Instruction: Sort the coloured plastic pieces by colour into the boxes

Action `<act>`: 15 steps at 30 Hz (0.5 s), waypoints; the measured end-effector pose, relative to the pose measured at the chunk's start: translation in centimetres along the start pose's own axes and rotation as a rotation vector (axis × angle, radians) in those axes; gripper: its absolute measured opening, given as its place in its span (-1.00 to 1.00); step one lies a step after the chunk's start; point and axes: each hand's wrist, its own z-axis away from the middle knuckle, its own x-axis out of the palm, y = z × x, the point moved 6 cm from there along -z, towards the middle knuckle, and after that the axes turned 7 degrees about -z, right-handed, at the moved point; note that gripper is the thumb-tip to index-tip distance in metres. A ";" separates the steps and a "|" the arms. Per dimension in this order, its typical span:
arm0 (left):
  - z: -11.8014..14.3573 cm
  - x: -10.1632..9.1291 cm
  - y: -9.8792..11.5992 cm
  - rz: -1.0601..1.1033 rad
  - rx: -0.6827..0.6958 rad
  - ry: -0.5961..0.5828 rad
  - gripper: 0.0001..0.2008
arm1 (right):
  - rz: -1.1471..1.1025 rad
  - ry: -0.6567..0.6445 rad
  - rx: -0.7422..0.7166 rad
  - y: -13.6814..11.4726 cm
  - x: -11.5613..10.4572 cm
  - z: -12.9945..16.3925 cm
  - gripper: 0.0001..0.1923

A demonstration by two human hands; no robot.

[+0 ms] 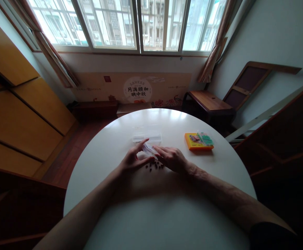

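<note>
Both hands meet over the middle of a round white counter [109, 215], and everything else is best placed from the small clear plastic bag [149, 150] pinched between them. The left hand [133, 160] comes in from the left side of the bag, its thumb and forefinger closed on the bag's near-left edge while one finger stretches up along the bag's far side; its grip is grasping the bag. The right hand [172, 158] lies palm down just right of the bag, fingertips on the bag's right end; its fingers look pressed onto the plastic, but whether they truly clench it or only rest on it cannot be told from this angle. Just on the near side of the bag, between the two wrists, a scatter of small dark pieces [155, 166] lies on the counter, too small to identify. Just beyond the bag, touching or nearly touching the left forefinger tip, sits a clear plastic box [147, 133], shallow and rectangular, its lid state unclear. Well to the right of the bag, near the counter's right edge, lies an orange packet [196, 142] with a smaller green and clear item [205, 138] resting on its right half. Far behind the bag, past the counter, a printed cardboard panel [138, 88] leans under the window.
</note>
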 end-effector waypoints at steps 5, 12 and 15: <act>0.0 0.1 0.1 0.002 0.007 0.022 -0.20 | 0.021 -0.029 -0.041 -0.4 0.4 -0.1 -0.59; -0.1 0.0 0.3 0.041 0.025 0.008 -0.11 | -0.041 -0.027 0.041 0.5 0.2 -0.2 -0.57; -0.1 -0.1 0.5 0.079 0.020 0.024 -0.10 | -0.114 0.026 0.118 1.1 -0.4 -0.1 -0.60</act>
